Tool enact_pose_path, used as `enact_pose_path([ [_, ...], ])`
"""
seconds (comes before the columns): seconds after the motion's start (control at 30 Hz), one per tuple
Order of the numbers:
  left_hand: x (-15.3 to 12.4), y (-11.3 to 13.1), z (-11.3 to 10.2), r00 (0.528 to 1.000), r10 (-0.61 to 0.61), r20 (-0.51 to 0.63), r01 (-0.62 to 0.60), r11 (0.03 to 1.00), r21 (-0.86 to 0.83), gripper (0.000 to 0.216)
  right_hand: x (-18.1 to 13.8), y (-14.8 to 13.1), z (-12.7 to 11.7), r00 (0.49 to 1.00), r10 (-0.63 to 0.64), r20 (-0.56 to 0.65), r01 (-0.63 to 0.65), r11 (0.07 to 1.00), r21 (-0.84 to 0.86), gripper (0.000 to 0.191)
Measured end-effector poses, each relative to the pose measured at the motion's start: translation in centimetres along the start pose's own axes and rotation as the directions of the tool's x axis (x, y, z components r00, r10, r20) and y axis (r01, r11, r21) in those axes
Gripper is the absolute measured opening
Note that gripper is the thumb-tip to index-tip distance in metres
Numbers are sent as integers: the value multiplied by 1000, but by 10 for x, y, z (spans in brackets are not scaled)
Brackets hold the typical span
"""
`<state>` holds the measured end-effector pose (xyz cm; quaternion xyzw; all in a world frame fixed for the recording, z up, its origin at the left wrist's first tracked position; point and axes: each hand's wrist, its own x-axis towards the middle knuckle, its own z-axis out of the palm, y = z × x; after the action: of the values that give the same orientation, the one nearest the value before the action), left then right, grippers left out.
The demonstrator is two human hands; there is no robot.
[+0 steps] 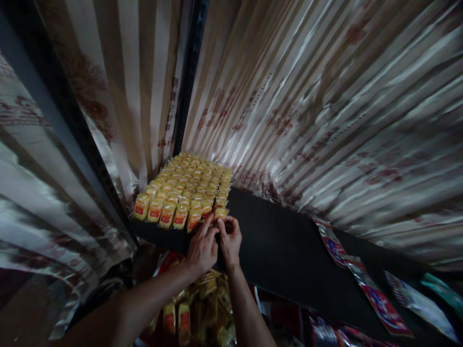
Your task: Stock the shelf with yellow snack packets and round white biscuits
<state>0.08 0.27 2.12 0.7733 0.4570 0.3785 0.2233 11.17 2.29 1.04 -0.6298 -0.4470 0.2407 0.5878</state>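
Note:
Small yellow wrapped snack packets (168, 212) with red labels stand in close rows on a black shelf (275, 236). At the front right end of the rows is one snack packet (220, 212), with both my hands around it. My right hand (230, 241) grips it, thumb on its near face and fingers bent at its right side. My left hand (203, 248) is closed beside it, its fingertips against the packet's left edge. The left fingers partly hide the neighbouring packets.
Below the shelf edge is a bag (206, 303) of more yellow packets. Red and blue flat packages (376, 296) lie on the shelf's right part, near a white-blue package (421, 301). Striped printed sheeting (289, 96) hangs behind; a dark metal post (186, 82) stands at the corner.

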Motion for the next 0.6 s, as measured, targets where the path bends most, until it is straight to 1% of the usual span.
enact_pose_path([
  [0.13, 3, -2, 3, 1000, 14, 6, -13, 1000, -15, 38, 2, 4, 0, 1000, 2, -23, -3, 999, -48, 30],
  [0.3, 3, -3, 6, 1000, -13, 6, 13, 999, -45, 40, 2, 0, 0, 1000, -6, -17, 4, 995, -97, 28],
  [0.43, 2, -4, 7, 1000, 0, -8, 0, 999, -51, 40, 2, -1, 0, 1000, 12, -11, -13, 994, -104, 28],
  [0.6, 2, -4, 7, 999, 23, -25, -24, 998, -50, 43, 4, 1, 1, 999, 2, -37, -6, 994, -105, 30],
])
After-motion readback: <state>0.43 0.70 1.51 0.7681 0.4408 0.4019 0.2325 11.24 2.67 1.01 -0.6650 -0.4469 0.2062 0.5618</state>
